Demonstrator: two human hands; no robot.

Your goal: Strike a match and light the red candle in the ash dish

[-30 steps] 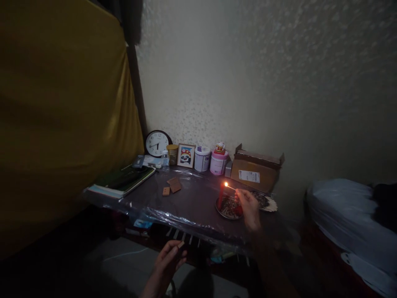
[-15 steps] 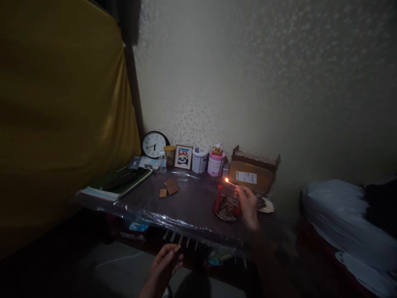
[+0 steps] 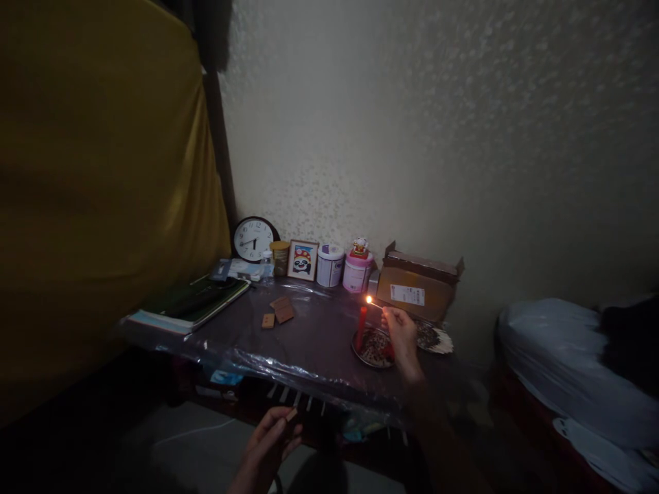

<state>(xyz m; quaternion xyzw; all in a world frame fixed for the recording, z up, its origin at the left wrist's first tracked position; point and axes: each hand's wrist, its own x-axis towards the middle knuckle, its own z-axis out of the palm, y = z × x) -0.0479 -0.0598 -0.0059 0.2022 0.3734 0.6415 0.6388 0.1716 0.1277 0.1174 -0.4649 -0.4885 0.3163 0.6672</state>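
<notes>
My right hand [image 3: 400, 337] pinches a burning match [image 3: 375, 303] whose flame sits just above the tip of a red candle [image 3: 361, 327]. The candle stands upright in a small round patterned dish [image 3: 371, 348] on a dark table covered in clear plastic [image 3: 309, 343]. My left hand [image 3: 270, 442] is low, below the table's front edge, with its fingers closed on a small matchbox [image 3: 291, 415].
Along the wall stand a round clock [image 3: 252, 239], a framed picture [image 3: 302, 260], two tubs [image 3: 344, 268] and a cardboard box [image 3: 418, 285]. Books [image 3: 190, 305] lie at the left, brown tiles [image 3: 278, 312] mid-table. A yellow cloth [image 3: 93, 192] hangs left; a bagged bundle [image 3: 566, 357] lies right.
The right hand has shifted the lit match slightly left, bringing the flame over the candle's top. The view drifted a little; the left hand stays low with the matchbox.
</notes>
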